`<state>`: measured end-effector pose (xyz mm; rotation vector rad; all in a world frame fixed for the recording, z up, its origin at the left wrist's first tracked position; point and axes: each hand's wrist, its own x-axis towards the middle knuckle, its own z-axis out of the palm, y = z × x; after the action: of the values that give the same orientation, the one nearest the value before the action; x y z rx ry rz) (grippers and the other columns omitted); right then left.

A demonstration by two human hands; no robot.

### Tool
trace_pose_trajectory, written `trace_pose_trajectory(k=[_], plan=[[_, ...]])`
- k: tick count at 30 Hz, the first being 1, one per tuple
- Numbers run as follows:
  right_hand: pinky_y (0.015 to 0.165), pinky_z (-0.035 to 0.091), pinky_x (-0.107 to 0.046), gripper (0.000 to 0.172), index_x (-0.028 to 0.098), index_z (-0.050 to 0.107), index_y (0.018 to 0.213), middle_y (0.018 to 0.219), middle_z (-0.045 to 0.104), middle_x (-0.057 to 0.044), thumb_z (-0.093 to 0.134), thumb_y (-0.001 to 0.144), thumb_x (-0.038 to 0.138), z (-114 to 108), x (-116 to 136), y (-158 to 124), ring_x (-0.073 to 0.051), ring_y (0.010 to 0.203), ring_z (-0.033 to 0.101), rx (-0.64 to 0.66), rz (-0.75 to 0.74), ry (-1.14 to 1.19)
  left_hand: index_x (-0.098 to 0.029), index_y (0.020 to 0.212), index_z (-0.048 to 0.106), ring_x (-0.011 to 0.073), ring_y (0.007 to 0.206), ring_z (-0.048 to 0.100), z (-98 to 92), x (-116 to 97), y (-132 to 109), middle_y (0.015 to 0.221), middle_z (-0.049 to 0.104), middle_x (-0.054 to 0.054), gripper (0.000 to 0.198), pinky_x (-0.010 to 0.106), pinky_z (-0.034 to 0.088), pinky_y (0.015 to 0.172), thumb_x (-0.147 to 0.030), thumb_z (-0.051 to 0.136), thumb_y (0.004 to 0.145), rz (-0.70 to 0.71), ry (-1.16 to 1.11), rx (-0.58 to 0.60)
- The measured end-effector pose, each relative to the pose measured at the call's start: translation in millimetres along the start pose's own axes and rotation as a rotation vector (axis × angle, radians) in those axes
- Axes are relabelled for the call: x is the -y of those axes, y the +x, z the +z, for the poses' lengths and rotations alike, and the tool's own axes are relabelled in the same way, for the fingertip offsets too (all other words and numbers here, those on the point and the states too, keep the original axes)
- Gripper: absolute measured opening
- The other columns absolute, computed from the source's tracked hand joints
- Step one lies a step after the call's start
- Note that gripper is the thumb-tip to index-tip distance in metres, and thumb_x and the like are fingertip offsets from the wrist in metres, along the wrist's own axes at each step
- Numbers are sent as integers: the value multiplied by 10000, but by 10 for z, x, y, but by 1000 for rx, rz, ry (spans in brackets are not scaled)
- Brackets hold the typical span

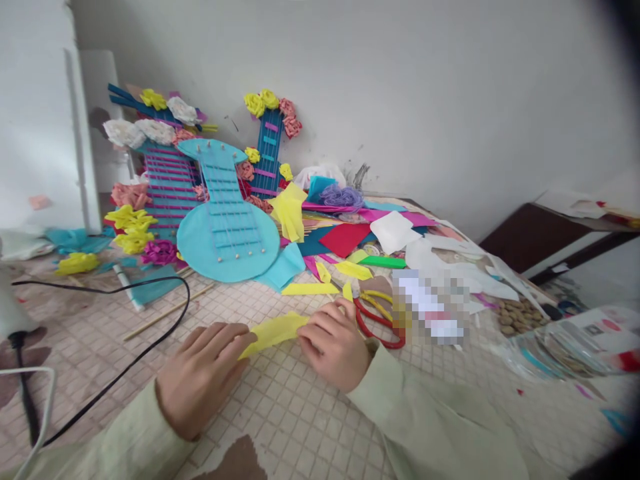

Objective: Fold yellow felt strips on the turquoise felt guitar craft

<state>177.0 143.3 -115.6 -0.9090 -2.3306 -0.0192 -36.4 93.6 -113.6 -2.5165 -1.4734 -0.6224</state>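
Observation:
A strip of yellow crepe paper stretches between my two hands, low over the tiled tabletop. My left hand pinches its left end, and my right hand has closed fingers on the right end. Just right of my right hand lie scissors with red handles. Beyond my hands is a flat yellow paper strip. Behind it a light blue guitar-shaped piece with strings leans against other decorated pieces.
Paper flowers, such as a magenta one, stand at the back left. A black cable curves over the left side. Coloured paper scraps, including a red sheet, cover the back. Stones and a plastic container are at the right.

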Motion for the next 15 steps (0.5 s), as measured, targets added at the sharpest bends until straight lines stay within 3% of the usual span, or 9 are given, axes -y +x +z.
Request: trace_pose_trajectory(k=[7, 12, 15], plan=[[764, 241, -362, 150, 176, 559, 644, 633, 547, 7, 492, 778, 168, 23, -3, -25, -144, 727, 436, 58, -75, 30, -183, 867, 534, 193, 730, 546, 63, -16, 3, 796, 625, 21, 142, 338, 376, 656, -161, 412, 796, 29, 2, -51], [768, 255, -345, 141, 173, 576, 667, 642, 570, 16, 497, 779, 139, 2, -14, 33, -128, 704, 445, -99, -74, 53, -167, 783, 555, 156, 679, 567, 23, 18, 51, 725, 636, 6, 80, 302, 390, 657, -132, 483, 777, 118, 1, -251], [757, 260, -340, 134, 174, 586, 686, 660, 582, 11, 502, 789, 154, 18, -59, 54, -132, 711, 450, -105, -94, 58, -179, 804, 566, 189, 757, 575, 42, 53, 56, 798, 646, 17, 86, 336, 387, 696, -163, 484, 783, 109, 56, -251]])
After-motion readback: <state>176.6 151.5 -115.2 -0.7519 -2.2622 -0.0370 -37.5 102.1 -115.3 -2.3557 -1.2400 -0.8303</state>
